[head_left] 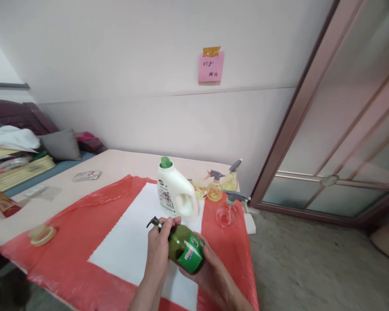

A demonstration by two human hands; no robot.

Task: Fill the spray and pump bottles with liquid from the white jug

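Left hand (pixel 160 248) apparently grips green bottle's (pixel 185 249) pump; right hand (pixel 210 270) cradles it.

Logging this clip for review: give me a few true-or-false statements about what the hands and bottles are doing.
1. Both hands hold the green bottle. True: left hand at the pump, right hand under the body.
2. The white jug lies on its side. False: it stands upright.
3. The jug's cap is red. False: green.
4. Spray bottles stand right of the jug. True.
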